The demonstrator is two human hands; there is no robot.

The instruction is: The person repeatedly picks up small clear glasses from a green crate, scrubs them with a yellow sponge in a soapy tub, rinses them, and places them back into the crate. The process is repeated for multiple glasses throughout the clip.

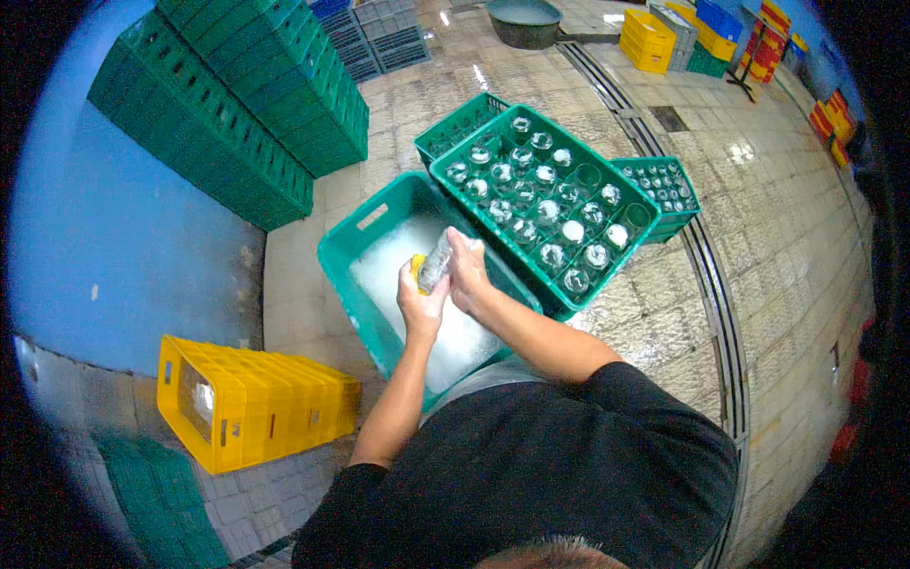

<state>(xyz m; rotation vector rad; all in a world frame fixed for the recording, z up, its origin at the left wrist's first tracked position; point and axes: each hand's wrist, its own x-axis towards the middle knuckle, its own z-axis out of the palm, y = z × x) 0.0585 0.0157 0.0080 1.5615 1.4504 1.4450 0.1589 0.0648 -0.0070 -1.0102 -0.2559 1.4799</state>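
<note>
Both hands work close together above a green plastic tub point(340, 250) filled with white suds. A wet, foamy clear glass vessel point(435, 264) is tilted between them. My left hand point(421, 302) presses a yellow sponge point(418, 273) against the vessel's near-left side. From the right, my right hand point(467, 274) grips the vessel, with white foam over the fingers. Just beyond the tub stands a green divided crate point(490, 229) of upright glasses, many topped with foam; a few of its compartments look different, without foam.
Smaller green crates point(455, 126) point(668, 226) flank the divided one. Tall stacks of green crates point(284, 142) line the blue wall at left, with a yellow crate stack point(284, 405) nearer. A floor drain channel point(711, 299) curves along the right. A dark round basin point(525, 32) stands far off.
</note>
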